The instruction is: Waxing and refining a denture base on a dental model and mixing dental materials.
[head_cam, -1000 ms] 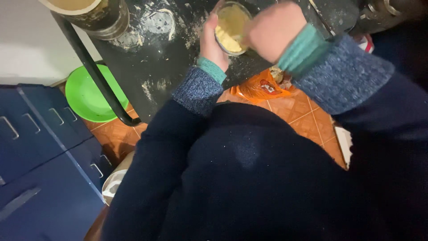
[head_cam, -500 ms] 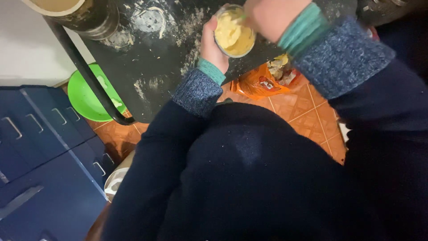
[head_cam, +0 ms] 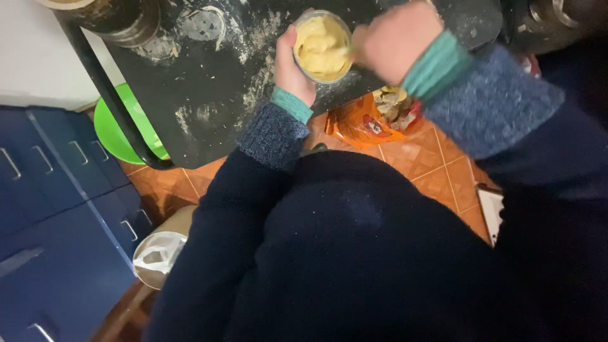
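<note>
The left hand gripped the cup to steady it; the right hand, fisted, apparently stirred the batter, its tool hidden.

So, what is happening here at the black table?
A person in a dark sweater holds a small glass jar of pale yellow batter in the left hand, above a black table dusted with flour. The right hand is at the jar's rim and seems to work something in the batter; the tool is too blurred to tell. On the tiled floor below lie an orange bag and a green bowl.
</note>
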